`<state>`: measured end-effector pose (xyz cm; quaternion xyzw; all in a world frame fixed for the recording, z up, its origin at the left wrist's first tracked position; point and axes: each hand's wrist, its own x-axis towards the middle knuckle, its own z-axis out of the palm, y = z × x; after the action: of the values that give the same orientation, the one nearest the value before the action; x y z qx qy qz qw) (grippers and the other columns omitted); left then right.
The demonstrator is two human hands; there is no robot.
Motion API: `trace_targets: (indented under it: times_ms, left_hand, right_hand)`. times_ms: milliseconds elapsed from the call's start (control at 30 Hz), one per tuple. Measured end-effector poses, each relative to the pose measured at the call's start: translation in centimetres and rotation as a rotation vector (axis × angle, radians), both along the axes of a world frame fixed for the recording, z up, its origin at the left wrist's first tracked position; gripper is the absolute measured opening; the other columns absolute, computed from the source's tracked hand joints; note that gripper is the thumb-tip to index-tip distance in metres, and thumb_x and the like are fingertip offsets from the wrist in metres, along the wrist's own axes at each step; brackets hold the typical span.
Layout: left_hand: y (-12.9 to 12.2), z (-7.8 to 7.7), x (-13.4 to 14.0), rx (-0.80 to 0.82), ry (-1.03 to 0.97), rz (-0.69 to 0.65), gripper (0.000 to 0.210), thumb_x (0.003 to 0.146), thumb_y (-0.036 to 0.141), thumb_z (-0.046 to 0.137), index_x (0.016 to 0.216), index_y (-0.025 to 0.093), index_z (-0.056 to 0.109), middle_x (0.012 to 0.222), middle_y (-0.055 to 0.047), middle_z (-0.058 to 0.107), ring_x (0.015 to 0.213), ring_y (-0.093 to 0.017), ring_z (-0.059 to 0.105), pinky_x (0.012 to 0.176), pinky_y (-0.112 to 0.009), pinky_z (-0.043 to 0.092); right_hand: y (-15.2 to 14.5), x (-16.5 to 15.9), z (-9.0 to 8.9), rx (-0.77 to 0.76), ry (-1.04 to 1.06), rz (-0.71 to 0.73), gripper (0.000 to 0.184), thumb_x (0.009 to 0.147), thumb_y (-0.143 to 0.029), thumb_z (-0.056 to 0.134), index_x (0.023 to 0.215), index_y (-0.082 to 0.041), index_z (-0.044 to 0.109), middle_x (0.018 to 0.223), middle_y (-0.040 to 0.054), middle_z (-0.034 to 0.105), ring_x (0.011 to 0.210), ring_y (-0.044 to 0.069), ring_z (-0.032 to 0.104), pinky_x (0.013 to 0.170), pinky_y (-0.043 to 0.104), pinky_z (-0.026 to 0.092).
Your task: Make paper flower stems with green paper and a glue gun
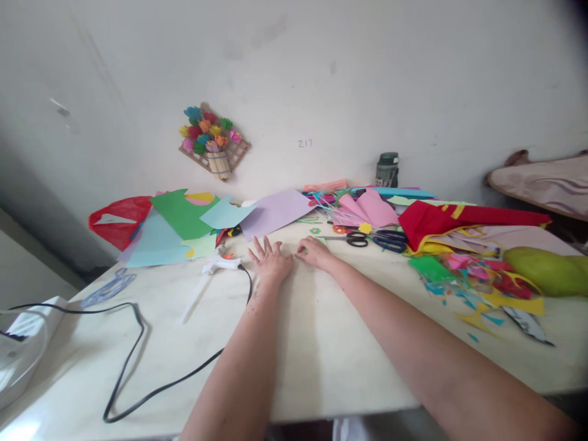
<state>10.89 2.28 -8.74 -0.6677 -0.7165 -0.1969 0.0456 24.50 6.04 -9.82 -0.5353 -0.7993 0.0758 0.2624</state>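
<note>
My left hand (272, 262) lies on the table with its fingers spread, and nothing shows in it. Just to its right, my right hand (315, 253) has its fingers curled together near the left thumb; what they pinch, if anything, is too small to make out. A white glue gun (221, 263) lies left of my left hand, with a long pale glue stick (195, 300) running toward me from it. Beyond my right hand are scissors (357, 239) with black handles, a small green paper flower (315, 231) and a red one (339, 229).
Coloured paper sheets (275, 212) spread along the wall. A black cord (160, 389) loops across the left side toward a white power strip (32, 349). At right lie paper scraps (478, 300), red fabric (441, 220) and a green fruit (537, 269). A dark bottle (387, 170) stands behind.
</note>
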Motion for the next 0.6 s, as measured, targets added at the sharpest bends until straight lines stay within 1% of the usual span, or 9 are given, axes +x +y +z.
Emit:
trace_targets:
  times_ms: [133, 233, 333, 433, 600]
  left_hand:
    - [-0.1, 0.0, -0.4, -0.045, -0.036, 0.039, 0.052, 0.070, 0.047, 0.046, 0.117, 0.025, 0.046, 0.141, -0.009, 0.019, 0.127, -0.034, -0.012, 0.094, -0.063, 0.000]
    - [-0.3, 0.4, -1.0, -0.037, -0.009, 0.066, 0.045, 0.071, 0.039, 0.047, 0.115, 0.025, 0.047, 0.141, -0.007, 0.020, 0.127, -0.033, -0.010, 0.095, -0.062, 0.001]
    - [-0.6, 1.0, -2.0, -0.027, 0.049, 0.077, 0.035, 0.071, 0.032, 0.049, 0.104, 0.024, 0.055, 0.139, -0.006, 0.024, 0.128, -0.033, -0.007, 0.097, -0.058, 0.003]
    - [-0.8, 1.9, -3.0, -0.077, 0.090, 0.047, 0.024, 0.069, 0.029, 0.050, 0.090, 0.022, 0.059, 0.136, -0.006, 0.030, 0.128, -0.035, -0.002, 0.098, -0.057, 0.005]
    - [-0.9, 3.1, -4.4, -0.181, 0.022, 0.034, 0.017, 0.068, 0.024, 0.051, 0.081, 0.021, 0.061, 0.136, -0.004, 0.032, 0.128, -0.036, 0.002, 0.098, -0.057, 0.008]
  right_hand:
    - [-0.2, 0.0, 0.2, -0.007, -0.002, -0.007, 0.015, 0.071, -0.031, 0.057, 0.078, -0.018, 0.061, 0.090, 0.0063, 0.054, 0.086, 0.015, 0.050, 0.076, 0.024, 0.036]
    - [-0.4, 0.0, 0.3, -0.015, 0.003, -0.008, 0.014, 0.072, -0.030, 0.056, 0.080, -0.019, 0.061, 0.091, 0.0058, 0.054, 0.086, 0.015, 0.050, 0.076, 0.024, 0.036]
    - [-0.5, 0.1, 0.4, -0.021, 0.015, 0.012, 0.014, 0.072, -0.027, 0.055, 0.082, -0.019, 0.061, 0.091, 0.0057, 0.054, 0.088, 0.015, 0.050, 0.077, 0.024, 0.035]
    - [-0.5, 0.2, 0.4, -0.024, 0.026, 0.038, 0.014, 0.072, -0.025, 0.055, 0.083, -0.019, 0.061, 0.092, 0.0053, 0.055, 0.089, 0.014, 0.050, 0.077, 0.024, 0.035]
    - [-0.4, 0.4, 0.4, -0.029, 0.024, 0.041, 0.013, 0.072, -0.024, 0.055, 0.082, -0.018, 0.062, 0.091, 0.0054, 0.055, 0.088, 0.014, 0.050, 0.077, 0.024, 0.036]
